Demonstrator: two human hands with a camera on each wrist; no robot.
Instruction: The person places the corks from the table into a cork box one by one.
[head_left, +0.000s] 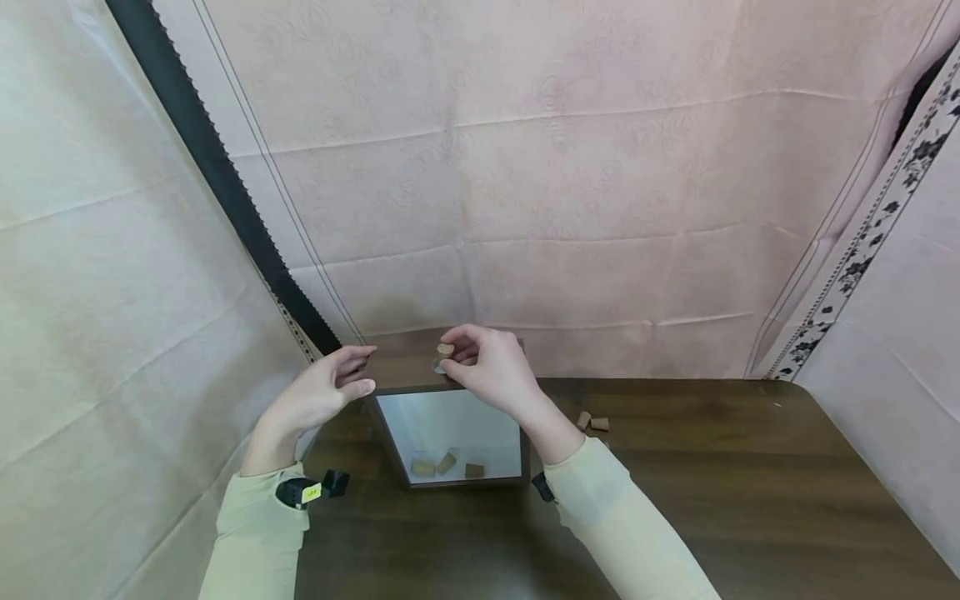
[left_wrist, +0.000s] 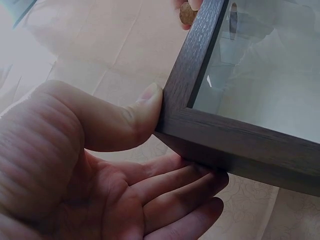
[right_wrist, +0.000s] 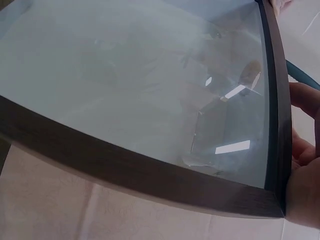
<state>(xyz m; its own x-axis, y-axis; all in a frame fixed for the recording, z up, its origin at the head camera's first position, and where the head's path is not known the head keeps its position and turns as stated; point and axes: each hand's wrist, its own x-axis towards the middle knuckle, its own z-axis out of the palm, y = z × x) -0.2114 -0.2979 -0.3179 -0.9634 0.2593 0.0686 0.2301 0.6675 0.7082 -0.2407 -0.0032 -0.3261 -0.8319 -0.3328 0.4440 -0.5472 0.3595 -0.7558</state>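
Observation:
A dark wood-framed box with a pale glass front (head_left: 450, 417) is in the middle of the head view. Several corks, one of them a short cork (head_left: 474, 471), show through the glass along its near edge. At the box's far edge, my right hand (head_left: 491, 371) pinches a cork (head_left: 446, 350) between thumb and fingers. A small pale spot lies just below that cork, too small to tell what it is. My left hand (head_left: 318, 392) is at the far left corner. In the left wrist view its thumb touches the frame (left_wrist: 185, 75), with the other fingers extended along the adjoining side.
Two loose corks (head_left: 599, 424) lie on the brown wooden table (head_left: 712, 483), right of the box. Pale patterned cloth (head_left: 562, 208) hangs behind the table and at both sides. A dark band (head_left: 217, 158) runs down the cloth at the left.

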